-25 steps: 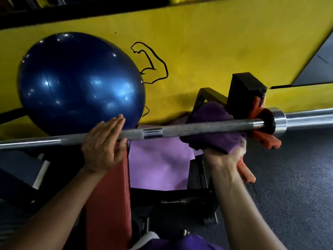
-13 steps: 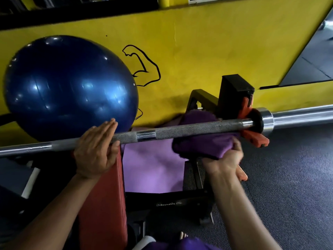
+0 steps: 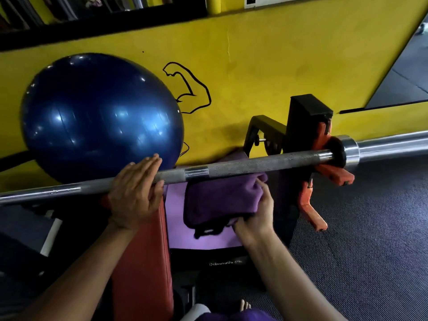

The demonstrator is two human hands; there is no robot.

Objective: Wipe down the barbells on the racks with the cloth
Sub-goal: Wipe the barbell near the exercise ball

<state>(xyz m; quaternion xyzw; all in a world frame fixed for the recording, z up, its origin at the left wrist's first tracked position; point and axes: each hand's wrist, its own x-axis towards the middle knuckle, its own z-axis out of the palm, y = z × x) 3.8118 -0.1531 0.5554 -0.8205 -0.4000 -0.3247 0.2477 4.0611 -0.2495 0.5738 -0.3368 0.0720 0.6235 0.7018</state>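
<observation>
Left hand (image 3: pixel 135 193) flat on the bar (image 3: pixel 243 166), fingers straight, palm pressing – right hand (image 3: pixel 256 218) below the bar, fingers curled gripping the cloth (image 3: pixel 220 200), cloth hanging just under the racked bar's knurling.

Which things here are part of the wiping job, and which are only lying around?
In use: barbell, purple cloth, rack upright, left hand, right hand.
Lying about: blue exercise ball, purple mat, red bench pad.

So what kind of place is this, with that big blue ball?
Most likely a gym. A long steel barbell rests on a black rack, a big blue exercise ball leans on the yellow wall, and a flexed arm is drawn there.
</observation>
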